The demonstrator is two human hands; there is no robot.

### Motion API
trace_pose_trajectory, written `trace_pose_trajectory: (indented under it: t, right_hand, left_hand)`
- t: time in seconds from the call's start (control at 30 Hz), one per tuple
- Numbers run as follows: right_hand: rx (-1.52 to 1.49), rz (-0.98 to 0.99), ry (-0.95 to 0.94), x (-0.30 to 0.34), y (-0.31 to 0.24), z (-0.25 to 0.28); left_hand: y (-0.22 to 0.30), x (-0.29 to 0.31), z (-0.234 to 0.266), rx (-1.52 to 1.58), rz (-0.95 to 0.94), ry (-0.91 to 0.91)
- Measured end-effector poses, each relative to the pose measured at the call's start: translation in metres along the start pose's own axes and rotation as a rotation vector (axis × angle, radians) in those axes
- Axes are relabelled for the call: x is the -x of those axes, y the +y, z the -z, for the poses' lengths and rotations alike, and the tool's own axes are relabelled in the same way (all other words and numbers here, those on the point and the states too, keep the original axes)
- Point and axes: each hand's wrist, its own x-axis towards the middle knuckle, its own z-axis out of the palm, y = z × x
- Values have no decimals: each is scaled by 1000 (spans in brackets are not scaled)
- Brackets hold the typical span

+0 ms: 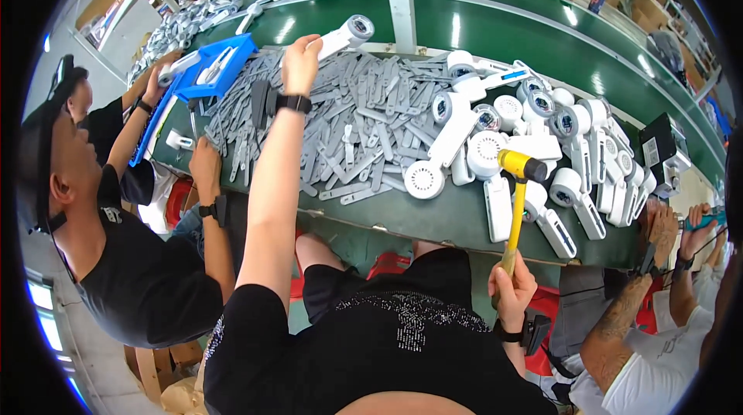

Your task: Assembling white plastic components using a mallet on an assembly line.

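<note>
Busy workshop, dark green table point(418, 217) across the middle, green conveyor belt point(457, 28) just past it. Got a round-headed white gadget point(334, 43) up in the left hand point(300, 59), grip clamped on the handle, out by the far edge of a big heap of grey strips point(364, 105). Also got a yellow hammer point(518, 210) in the right hand point(512, 291), grip closed round the lower end of the handle, head lined up with the pile of white gadgets point(534, 128); can't tell about contact there. For good results, best guess: keep the hammer well off that pile to avoid dinging a round end. Hold the handle firmly, fingers out of the hammer's line. If tapping, go light and square, given a shell probably easy to mark. Keep swings short too, with one co-worker point(155, 268) close on the left and another point(658, 353) off to the right. Afterwards, lay the gadget down gently, no tossing.
</note>
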Motion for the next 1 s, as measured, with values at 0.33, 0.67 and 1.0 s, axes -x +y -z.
trace_pose_trajectory:
  t: [0.33, 0.67, 1.0]
  right_hand:
    - [13, -53, 85, -6, 9, 18]
    - [-131, -95, 257, -3, 17, 25]
    - [-227, -116, 169, -11, 26, 7]
  left_hand:
    - [-34, -79, -132, -186, -268, 98]
    - [180, 173, -63, -234, -321, -936]
    - [185, 203, -78, -44, -211, -884]
